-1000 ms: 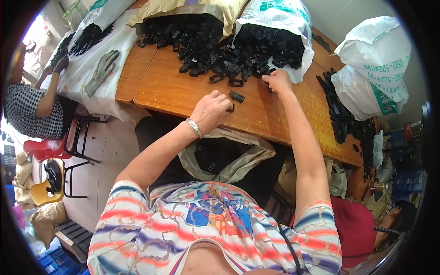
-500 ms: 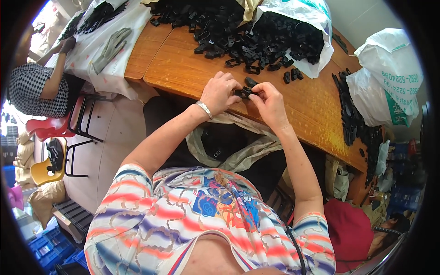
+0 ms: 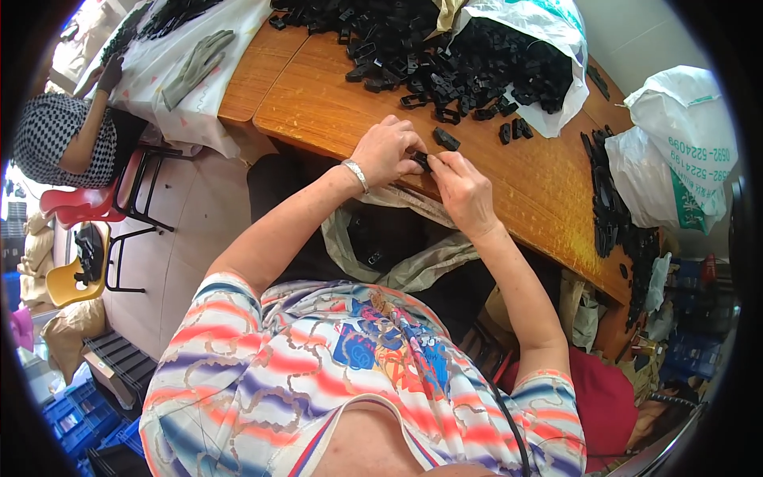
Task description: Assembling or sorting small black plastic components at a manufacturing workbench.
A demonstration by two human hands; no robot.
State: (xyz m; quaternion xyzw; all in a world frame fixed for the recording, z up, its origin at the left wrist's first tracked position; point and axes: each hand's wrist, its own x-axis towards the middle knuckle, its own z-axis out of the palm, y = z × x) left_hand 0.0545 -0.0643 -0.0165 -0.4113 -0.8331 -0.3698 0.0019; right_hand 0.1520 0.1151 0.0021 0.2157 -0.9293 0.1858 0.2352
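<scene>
My left hand (image 3: 389,154) and my right hand (image 3: 464,191) meet just above the table's near edge. Between their fingertips they pinch a small black plastic buckle piece (image 3: 420,161), partly covered by the fingers. A single loose black buckle piece (image 3: 446,139) lies on the wooden table just beyond my right hand. Farther back spreads a big heap of similar black buckle pieces (image 3: 457,75), and a few separate ones (image 3: 520,129) sit at its right front. Below my hands, a beige sack (image 3: 429,266) gapes open at my lap, with a small dark piece inside.
A white plastic bag (image 3: 556,24) lies around the heap's right side. Long black strips (image 3: 608,199) and a full white bag (image 3: 679,151) are on the right. At left, a co-worker in a checked sleeve (image 3: 56,139) sits by a cloth-covered table with a grey glove (image 3: 195,67).
My right hand has turned and closed in on my left around the held piece. The loose piece beyond them now shows fully. The whole view has shifted slightly.
</scene>
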